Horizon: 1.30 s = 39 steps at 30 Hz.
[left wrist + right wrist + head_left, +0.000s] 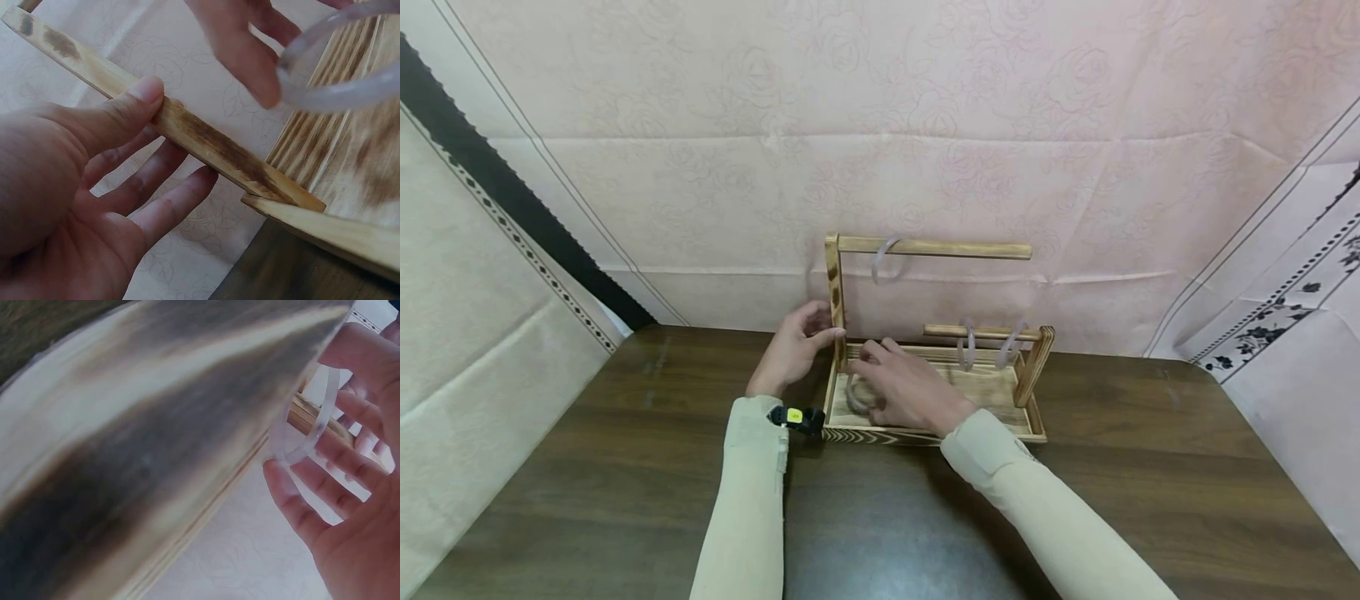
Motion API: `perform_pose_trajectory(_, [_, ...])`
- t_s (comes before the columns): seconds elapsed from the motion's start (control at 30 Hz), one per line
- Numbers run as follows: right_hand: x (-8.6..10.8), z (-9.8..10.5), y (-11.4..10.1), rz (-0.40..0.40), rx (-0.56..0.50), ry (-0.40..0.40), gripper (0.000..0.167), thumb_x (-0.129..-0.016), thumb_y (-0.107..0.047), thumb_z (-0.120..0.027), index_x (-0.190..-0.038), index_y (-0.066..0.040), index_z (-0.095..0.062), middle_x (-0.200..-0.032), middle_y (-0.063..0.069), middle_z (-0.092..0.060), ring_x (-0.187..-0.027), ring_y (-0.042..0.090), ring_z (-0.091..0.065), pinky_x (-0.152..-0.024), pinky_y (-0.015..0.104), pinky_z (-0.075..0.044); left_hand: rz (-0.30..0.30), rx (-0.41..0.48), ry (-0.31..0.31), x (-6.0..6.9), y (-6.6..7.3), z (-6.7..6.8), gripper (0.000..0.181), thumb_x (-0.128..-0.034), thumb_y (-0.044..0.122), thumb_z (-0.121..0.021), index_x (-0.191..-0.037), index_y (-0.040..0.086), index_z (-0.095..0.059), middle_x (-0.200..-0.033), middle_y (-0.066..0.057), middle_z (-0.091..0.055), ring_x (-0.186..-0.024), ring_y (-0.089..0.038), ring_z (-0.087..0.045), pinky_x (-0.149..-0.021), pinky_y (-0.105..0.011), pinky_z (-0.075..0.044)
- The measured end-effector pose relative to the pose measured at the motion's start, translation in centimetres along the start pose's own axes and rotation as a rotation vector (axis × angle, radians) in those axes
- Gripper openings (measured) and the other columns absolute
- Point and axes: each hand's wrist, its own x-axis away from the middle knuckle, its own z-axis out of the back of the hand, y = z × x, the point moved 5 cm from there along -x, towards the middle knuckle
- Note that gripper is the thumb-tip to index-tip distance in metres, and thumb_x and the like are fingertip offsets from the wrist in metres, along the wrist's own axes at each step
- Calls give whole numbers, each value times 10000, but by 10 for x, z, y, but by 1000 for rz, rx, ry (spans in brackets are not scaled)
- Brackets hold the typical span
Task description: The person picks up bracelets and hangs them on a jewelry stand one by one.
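Note:
My left hand (793, 346) grips the tall upright post (206, 137) of a wooden jewelry stand, thumb on one face and fingers behind it. Low over the stand's tray (936, 437), my right hand (913, 387) holds a translucent pale bangle (322, 419) between thumb and fingers. That bangle (344, 94) also shows large in the left wrist view. One more bangle (877, 265) hangs on the stand's upper bar (966, 249). Two others, a left bangle (969, 346) and a right bangle (1009, 346), hang on the lower bar (942, 331).
The stand sits on a dark brown wooden table (647, 467), close to its back edge. A pale pink rose-patterned cloth (760, 200) covers the wall right behind. A short post (1034, 367) rises at the tray's right end.

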Motion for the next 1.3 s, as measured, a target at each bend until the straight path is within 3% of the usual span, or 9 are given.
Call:
perform_pose_trajectory(0.63, [9,19,-8,-5,15,128,714,-674,-234,-899,-1325,-232,-606,-1304,7,-563,-1037,199,-522,-774,290,-512,19,-9,0,0,1,0,270,-985,201,-686,-1236,119,-632,-1175,-105,-702,-1053,-252,-648,-851,-355,-492])
perform_pose_trajectory(1.0, [12,29,-15,-4,26,164,669,-693,-198,-845,-1317,-214,-603,-1341,-1,-594,-1080,240,-538,-790,345,-534,15,-13,0,0,0,-1,262,-989,193,-680,-1233,112,-629,-1166,-106,-705,-1046,-250,-650,-844,-340,-495])
perform_pose_trajectory(1.2, [13,35,-18,5,42,183,642,-712,-182,-817,-1314,-251,-608,-1351,-16,-594,-1062,219,-532,-719,315,-529,5,-5,-6,0,0,0,278,-986,186,-682,-1243,95,-629,-1183,-134,-708,-1059,-279,-662,-845,-329,-496])
perform_pose_trajectory(1.3, [14,41,-20,15,63,206,632,-712,-187,-814,-1311,-246,-618,-1339,-7,-601,-1077,226,-540,-758,325,-542,6,-1,-8,0,0,0,281,-985,185,-684,-1243,89,-628,-1191,-144,-704,-1068,-297,-660,-850,-338,-492])
